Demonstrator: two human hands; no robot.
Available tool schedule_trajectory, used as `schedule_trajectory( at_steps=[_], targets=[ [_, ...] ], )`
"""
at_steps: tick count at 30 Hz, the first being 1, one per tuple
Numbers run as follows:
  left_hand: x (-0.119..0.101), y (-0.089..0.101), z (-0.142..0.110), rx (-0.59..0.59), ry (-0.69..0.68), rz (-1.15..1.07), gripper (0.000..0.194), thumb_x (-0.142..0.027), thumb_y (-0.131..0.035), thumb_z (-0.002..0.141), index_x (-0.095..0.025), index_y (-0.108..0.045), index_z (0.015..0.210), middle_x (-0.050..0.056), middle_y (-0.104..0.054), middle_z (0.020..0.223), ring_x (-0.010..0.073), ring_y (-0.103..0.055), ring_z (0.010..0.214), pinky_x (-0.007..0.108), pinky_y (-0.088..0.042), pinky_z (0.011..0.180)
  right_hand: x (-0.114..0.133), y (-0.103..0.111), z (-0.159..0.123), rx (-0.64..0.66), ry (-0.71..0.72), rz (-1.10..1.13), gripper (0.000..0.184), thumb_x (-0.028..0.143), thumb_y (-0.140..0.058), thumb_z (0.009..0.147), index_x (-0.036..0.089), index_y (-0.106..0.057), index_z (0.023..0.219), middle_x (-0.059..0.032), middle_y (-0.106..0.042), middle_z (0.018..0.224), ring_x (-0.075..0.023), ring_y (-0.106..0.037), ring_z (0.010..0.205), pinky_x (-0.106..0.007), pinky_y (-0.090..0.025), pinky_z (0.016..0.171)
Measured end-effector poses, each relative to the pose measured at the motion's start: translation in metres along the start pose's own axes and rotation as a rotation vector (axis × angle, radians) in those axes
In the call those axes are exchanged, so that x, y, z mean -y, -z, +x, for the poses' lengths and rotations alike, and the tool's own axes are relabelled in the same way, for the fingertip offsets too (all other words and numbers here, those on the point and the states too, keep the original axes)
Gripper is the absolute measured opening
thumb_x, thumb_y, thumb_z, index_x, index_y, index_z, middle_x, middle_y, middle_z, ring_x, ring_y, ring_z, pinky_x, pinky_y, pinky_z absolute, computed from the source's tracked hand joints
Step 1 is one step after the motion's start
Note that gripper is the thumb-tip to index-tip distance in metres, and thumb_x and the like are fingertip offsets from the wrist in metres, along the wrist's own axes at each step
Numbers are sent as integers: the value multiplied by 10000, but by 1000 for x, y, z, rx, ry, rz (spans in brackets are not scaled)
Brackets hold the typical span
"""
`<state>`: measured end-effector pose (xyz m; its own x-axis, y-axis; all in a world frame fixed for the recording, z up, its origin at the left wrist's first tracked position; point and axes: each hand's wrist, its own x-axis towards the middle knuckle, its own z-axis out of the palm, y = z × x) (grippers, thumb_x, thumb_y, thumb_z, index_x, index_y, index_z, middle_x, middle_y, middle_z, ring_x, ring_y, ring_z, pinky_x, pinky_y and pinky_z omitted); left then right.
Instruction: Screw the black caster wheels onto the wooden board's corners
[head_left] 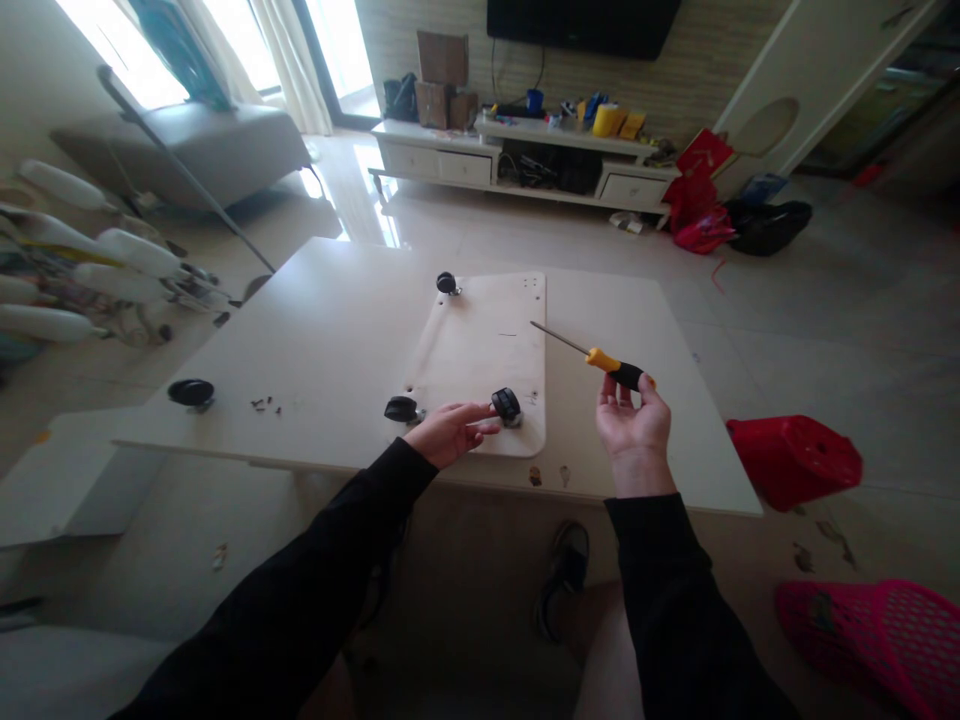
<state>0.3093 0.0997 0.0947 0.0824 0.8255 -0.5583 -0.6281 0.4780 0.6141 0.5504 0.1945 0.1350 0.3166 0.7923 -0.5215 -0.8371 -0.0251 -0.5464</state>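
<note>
A screwdriver (611, 366) with a yellow and black handle is held by my right hand (636, 425), its shaft pointing up and left over the white board (487, 350). My left hand (454, 432) reaches across the board's near edge, fingers stretched out beside a black caster wheel (507, 404) at the near right corner; I cannot tell if a fingertip touches it. Another caster (401, 408) stands at the near left corner, just left of that hand. The far left corner carries a third caster (446, 284). At the far right corner only small holes show.
The board lies on a white table (345, 330). On its left part are a loose caster (192, 392) and several small screws (266, 404). A red stool (795, 460) stands right of the table, a pink basket (877, 635) nearer. A TV cabinet (465, 165) lines the far wall.
</note>
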Motion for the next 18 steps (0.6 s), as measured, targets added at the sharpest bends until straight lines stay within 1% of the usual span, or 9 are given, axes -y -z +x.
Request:
schedule_trajectory(
  at_steps=[4,8,10,13,18],
  targets=[
    [0,2,1,-9,-9,5,111,-46,-779,892,-80,-746,791,182,-813,1040,148,-764,690,180,-541,528,2,0,-1,-2,3,10,54,211,-609,999,246,-569,1001,-5,-620,1073,-97,-672,954,-211,-663,787],
    [2,1,1,-22,2,12,101,-44,-771,895,-79,-748,803,175,-815,1034,156,-768,694,182,-536,522,3,-1,-1,-8,4,14,61,208,-609,1002,246,-561,1007,-3,-616,1076,-94,-672,947,-210,-666,776],
    [3,1,0,-25,7,11,93,-47,-771,897,-79,-750,811,181,-815,1062,158,-770,702,187,-540,529,4,-1,-1,-12,7,15,65,207,-610,999,247,-560,1008,-4,-615,1078,-94,-670,942,-209,-665,771],
    [5,3,0,-14,-4,5,87,-50,-780,891,-80,-750,814,188,-811,1111,151,-766,696,193,-545,540,4,0,0,-4,9,14,65,208,-609,998,250,-561,1007,-5,-618,1086,-92,-670,937,-210,-668,766],
    [7,5,0,4,-13,7,81,-55,-794,881,-81,-752,816,187,-810,1133,134,-750,671,197,-541,544,3,1,2,4,11,7,79,214,-617,996,261,-559,1023,2,-620,1068,-95,-675,940,-211,-670,748]
  ],
)
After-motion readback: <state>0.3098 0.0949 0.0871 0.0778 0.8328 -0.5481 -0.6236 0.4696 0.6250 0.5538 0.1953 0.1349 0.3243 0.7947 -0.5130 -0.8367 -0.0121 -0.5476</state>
